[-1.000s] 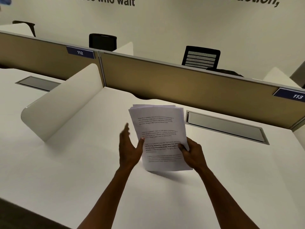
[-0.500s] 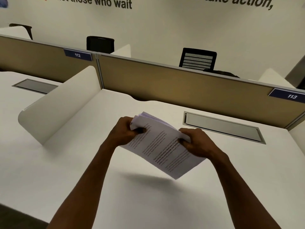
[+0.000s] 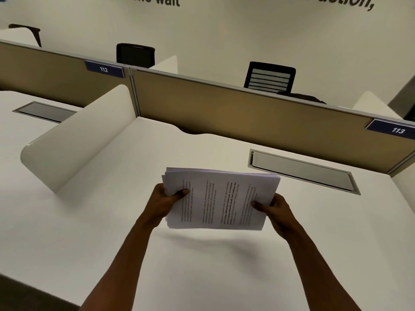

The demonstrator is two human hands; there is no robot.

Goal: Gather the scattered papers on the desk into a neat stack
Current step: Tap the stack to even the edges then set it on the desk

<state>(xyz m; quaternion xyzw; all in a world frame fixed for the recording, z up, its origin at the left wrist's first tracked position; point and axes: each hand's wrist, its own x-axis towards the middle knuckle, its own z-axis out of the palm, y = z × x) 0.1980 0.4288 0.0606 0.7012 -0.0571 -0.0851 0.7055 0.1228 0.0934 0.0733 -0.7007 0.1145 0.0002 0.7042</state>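
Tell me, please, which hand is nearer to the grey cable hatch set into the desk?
The right hand: it grips the stack of papers at its right edge, just below the hatch. The left hand grips the stack's left edge, farther away.

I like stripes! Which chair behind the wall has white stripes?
The right chair, behind the tan partition; the middle chair is plain black.

Lighting soft, even, moderately dim; warm beige cast overall. Source appears overhead and diffuse. No glare or hot spots on the white desk (image 3: 67, 232). A faint, blurred shadow lies on the desk below the stack of papers (image 3: 220, 198). Printed text on the papers is smeared, unreadable. Wide-angle distortion bows the partition (image 3: 247, 113) and tilts the wall lettering (image 3: 345, 2) at the edges.
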